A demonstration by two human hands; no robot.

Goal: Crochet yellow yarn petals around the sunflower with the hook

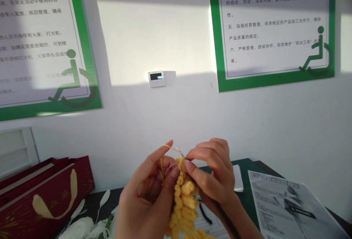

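Note:
My left hand (148, 185) pinches the top edge of a bumpy yellow crochet piece (183, 204) between thumb and fingers. Yellow yarn (167, 145) loops over its raised index finger and runs to the work. In my right hand (213, 167) is a thin crochet hook (178, 149), its metal tip pointing up and left at the top stitches. The right thumb and index finger close round the hook, right beside the left fingertips. Below, the piece hangs down past the lower edge of the picture.
Dark red gift bags (49, 195) stand at the left, with white yarn (79, 228) nearby. At the right, a printed sheet (291, 206) lies on a green cutting mat (247, 195). A black-and-red-handled tool (205, 215) lies behind the crochet piece. The wall carries a small control panel (156, 79).

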